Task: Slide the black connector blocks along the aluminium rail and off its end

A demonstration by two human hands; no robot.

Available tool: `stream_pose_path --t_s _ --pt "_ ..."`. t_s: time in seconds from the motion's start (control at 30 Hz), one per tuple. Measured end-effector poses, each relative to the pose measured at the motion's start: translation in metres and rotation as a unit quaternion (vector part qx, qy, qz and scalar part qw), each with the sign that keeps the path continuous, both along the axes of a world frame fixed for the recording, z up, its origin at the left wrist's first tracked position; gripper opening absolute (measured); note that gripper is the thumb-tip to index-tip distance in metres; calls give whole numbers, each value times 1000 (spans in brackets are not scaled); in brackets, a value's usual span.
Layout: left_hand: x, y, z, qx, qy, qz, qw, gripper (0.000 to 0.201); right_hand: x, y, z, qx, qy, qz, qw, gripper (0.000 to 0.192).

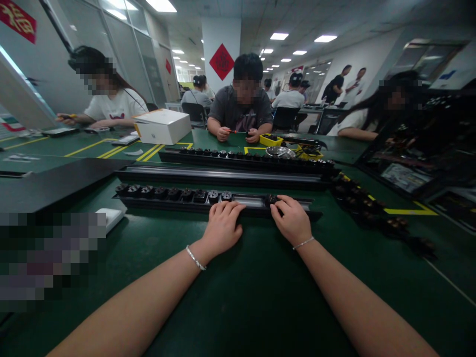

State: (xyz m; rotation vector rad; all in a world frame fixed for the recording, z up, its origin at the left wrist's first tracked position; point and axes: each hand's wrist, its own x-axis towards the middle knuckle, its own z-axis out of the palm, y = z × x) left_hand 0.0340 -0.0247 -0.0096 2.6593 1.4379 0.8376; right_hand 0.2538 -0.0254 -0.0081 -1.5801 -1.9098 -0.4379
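Note:
A long black rail [253,202] lies across the green table in front of me, its left half filled with several black socket modules [167,192]. My left hand [222,225] rests fingers-down on the rail's near edge, next to the last fitted module. My right hand [292,218] presses on a single black socket module [271,199] that sits in the rail a short way to the right. Between my hands the rail's channel is bare. Both wrists carry thin bracelets.
Two more black rails [223,174] [245,157] lie behind. A chain of loose black modules [372,206] trails at the right. A white box [163,126], yellow trays [270,140] and a metal bowl [279,151] stand farther back. Other people sit across the table.

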Motion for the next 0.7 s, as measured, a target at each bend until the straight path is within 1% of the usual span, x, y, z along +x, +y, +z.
stream_pose_path --t_s 0.13,0.2,0.23,0.33,0.37,0.43,0.57,0.7 --pt "0 0 0 -2 2 -1 1000 51 -2 2 0 -16 49 -9 999 22" --pt "0 0 1 -5 3 -2 1000 51 -5 4 0 -28 80 -32 996 19" --pt "0 0 1 -6 3 -2 1000 51 -6 5 0 -34 95 -49 994 22" --pt "0 0 0 -4 1 -3 1000 51 -11 8 1 -42 126 -99 986 37" --pt "0 0 0 -3 -1 -3 1000 51 -13 10 2 -43 128 -110 985 42" --pt "0 0 -1 -1 -3 -2 1000 51 -16 12 2 -44 121 -124 984 44" --pt "1 0 -1 -4 -3 2 1000 51 -19 14 2 -50 107 -128 985 36" --pt "1 0 -1 -9 1 6 1000 51 -19 13 2 -65 121 -135 981 35"
